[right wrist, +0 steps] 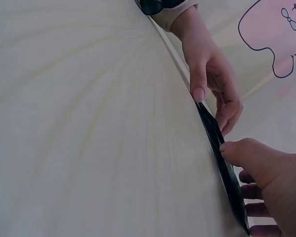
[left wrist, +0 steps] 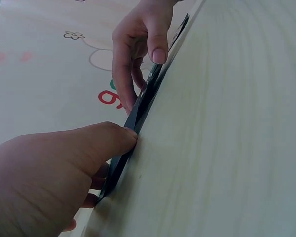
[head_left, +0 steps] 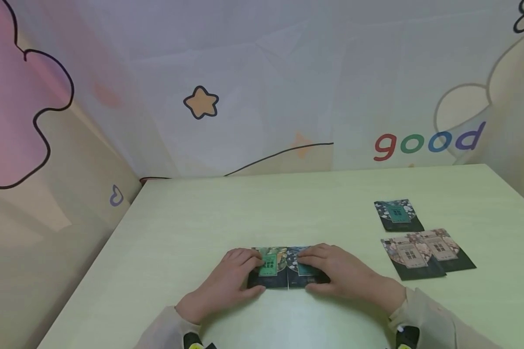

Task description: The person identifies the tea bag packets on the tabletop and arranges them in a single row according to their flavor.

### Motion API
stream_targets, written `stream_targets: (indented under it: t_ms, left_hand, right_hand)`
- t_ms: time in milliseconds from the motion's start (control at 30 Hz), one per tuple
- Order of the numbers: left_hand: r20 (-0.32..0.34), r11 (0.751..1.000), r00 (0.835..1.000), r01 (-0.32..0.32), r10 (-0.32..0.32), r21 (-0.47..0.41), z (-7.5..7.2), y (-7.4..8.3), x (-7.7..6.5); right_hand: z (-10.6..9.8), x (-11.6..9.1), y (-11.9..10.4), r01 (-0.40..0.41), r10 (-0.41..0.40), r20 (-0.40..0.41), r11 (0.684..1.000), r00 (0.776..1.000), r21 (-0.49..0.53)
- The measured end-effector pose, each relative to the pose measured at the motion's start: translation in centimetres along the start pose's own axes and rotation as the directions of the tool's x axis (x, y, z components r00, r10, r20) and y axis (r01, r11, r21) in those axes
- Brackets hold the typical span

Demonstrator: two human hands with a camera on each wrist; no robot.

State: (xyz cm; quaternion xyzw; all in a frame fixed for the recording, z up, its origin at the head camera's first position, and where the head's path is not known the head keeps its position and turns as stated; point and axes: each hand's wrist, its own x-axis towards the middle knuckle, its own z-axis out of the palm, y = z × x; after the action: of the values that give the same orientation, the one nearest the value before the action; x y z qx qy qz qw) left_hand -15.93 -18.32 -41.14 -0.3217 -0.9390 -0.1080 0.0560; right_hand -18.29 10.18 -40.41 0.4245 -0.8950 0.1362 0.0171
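Two flat, dark-bottomed printed packets lie side by side on the table, their inner edges meeting. The left packet carries a green label; the right packet has a blue-teal label and white flowers. My left hand holds the green-labelled packet by its outer side, thumb along the near edge and fingers over the far left part. From the other side, my right hand holds the blue-labelled packet the same way, fingers covering much of its print. Both wrist views show the packets edge-on as a dark strip between thumbs and fingers.
To the right, two pink-floral packets overlap on the pale table. Behind them lies another teal-labelled packet. A printed cloth backdrop rises at the table's far edge.
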Motion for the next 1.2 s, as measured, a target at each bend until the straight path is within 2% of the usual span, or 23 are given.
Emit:
stream_targets:
  t_ms: [300, 467, 700, 867, 1033, 1200]
  left_hand:
    - [0.003, 1.0, 1.0, 0.009, -0.009, 0.001, 0.0, 0.0, 0.0]
    - [-0.009, 1.0, 1.0, 0.002, -0.002, 0.01, 0.0, 0.1, 0.0]
    - [-0.004, 1.0, 1.0, 0.01, -0.01, 0.007, 0.2, 0.1, 0.1]
    - [0.0, 1.0, 1.0, 0.006, -0.006, 0.002, 0.0, 0.0, 0.0]
    - [0.0, 1.0, 1.0, 0.001, -0.001, -0.004, 0.0, 0.1, 0.1]
    - [0.001, 1.0, 1.0, 0.008, -0.008, -0.007, 0.0, 0.1, 0.1]
  right_hand:
    - [-1.1, -0.3, -0.1, 0.008, -0.01, -0.069, 1.0, 0.998, -0.029]
    - [-2.2, -0.8, 0.8, -0.001, -0.005, -0.101, 0.998, 0.995, -0.055]
    - [-3.9, -1.9, 2.9, -0.103, 0.09, -0.157, 0.992, 0.983, -0.074]
    - [-5.1, -2.9, 4.6, -0.176, 0.164, -0.132, 0.981, 0.977, -0.085]
    - [-6.1, -4.0, 6.6, -0.261, 0.252, -0.114, 0.962, 0.961, -0.076]
    - [-6.4, -4.8, 8.7, -0.29, 0.279, -0.12, 0.954, 0.953, -0.077]
